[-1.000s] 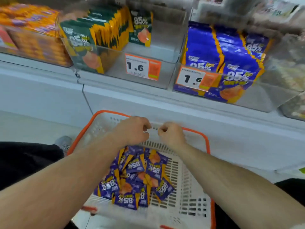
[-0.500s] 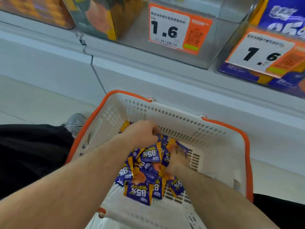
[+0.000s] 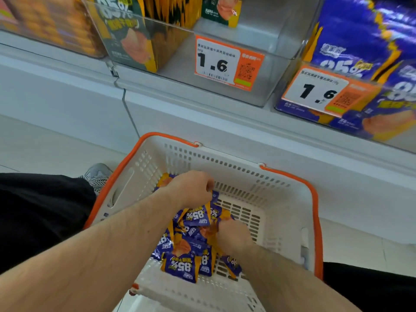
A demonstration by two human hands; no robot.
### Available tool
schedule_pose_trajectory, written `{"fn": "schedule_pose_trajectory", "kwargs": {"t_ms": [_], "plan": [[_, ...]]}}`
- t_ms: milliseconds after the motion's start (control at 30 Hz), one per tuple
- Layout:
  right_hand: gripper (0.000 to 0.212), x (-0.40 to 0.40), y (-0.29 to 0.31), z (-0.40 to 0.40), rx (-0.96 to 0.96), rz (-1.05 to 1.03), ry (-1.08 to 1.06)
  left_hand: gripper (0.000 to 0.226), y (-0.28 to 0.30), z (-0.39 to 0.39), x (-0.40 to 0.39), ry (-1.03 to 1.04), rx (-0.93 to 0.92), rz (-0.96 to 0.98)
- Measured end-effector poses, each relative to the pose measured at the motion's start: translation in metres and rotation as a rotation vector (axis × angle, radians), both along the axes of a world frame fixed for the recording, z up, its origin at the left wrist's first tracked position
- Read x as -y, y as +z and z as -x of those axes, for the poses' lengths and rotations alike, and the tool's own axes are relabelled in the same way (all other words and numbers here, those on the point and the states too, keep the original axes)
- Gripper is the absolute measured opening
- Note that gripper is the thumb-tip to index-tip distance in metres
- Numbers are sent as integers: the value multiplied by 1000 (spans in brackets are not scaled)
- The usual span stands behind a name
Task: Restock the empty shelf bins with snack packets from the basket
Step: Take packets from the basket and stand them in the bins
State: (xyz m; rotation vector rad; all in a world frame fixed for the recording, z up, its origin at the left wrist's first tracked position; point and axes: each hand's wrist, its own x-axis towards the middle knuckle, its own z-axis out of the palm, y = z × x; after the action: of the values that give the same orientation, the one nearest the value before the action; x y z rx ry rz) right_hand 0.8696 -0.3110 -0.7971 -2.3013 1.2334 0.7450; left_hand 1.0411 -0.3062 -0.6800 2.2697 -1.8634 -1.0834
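Two curled hands — left hand [image 3: 191, 188], right hand [image 3: 234, 235] — gripping purple packets [image 3: 182, 264] in basket [image 3: 290, 199].

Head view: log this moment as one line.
stage: gathering | left hand: gripping purple packets | right hand: in pile, grip unclear | basket: partly stocked

Two orange price tags [image 3: 228, 63] reading 1.6; a grey patterned shoe [image 3: 98, 176] on the floor.

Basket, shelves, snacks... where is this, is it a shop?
Most likely a shop. Orange price tags reading 1.6 hang on clear shelf bins of snack packs, and a plastic shopping basket holds purple snack packets that both hands are reaching into.
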Motion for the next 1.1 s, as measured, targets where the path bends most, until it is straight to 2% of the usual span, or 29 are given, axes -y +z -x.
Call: {"fn": "schedule_pose_trajectory", "kwargs": {"t_ms": [67, 200, 300, 400, 433, 467, 500, 533, 567, 667, 733, 800, 867, 933, 1000, 1100], "plan": [[27, 11, 26, -1, 23, 67, -51, 30, 6, 5, -3, -26, 15, 4], [29, 44, 77, 7, 148, 6, -383, 33, 24, 20, -10, -99, 26, 10], [29, 63, 123, 21, 327, -79, -637, 57, 36, 38, -16, -161, 34, 64], [9, 71, 161, 34, 578, -181, -944, 88, 46, 59, -19, -200, 49, 123], [14, 72, 173, 37, 643, -197, -1022, 91, 49, 66, -19, -208, 54, 161], [19, 71, 185, 41, 682, -226, -1070, 91, 53, 72, -19, -204, 67, 207], [13, 68, 201, 43, 723, -261, -1106, 89, 56, 79, -17, -193, 85, 262], [6, 67, 217, 47, 746, -309, -1127, 82, 60, 85, -14, -185, 107, 320], [11, 67, 231, 52, 759, -350, -1147, 70, 64, 90, -11, -179, 125, 394], [19, 63, 278, 70, 813, -384, -1130, 35, 80, 102, 4, -53, 36, 606], [26, 67, 300, 83, 821, -136, -1004, 20, 100, 109, 14, 89, -168, 640], [25, 71, 318, 98, 797, 294, -803, 11, 121, 118, 24, 149, -365, 603], [28, 68, 335, 111, 737, 541, -571, 25, 140, 128, 33, 118, -456, 608], [46, 68, 342, 121, 665, 579, -389, 34, 157, 138, 41, 44, -556, 606], [46, 69, 347, 128, 628, 642, -311, 37, 169, 147, 49, -10, -603, 608], [36, 76, 357, 142, 657, 777, -322, 32, 186, 162, 62, -74, -612, 641]]}}
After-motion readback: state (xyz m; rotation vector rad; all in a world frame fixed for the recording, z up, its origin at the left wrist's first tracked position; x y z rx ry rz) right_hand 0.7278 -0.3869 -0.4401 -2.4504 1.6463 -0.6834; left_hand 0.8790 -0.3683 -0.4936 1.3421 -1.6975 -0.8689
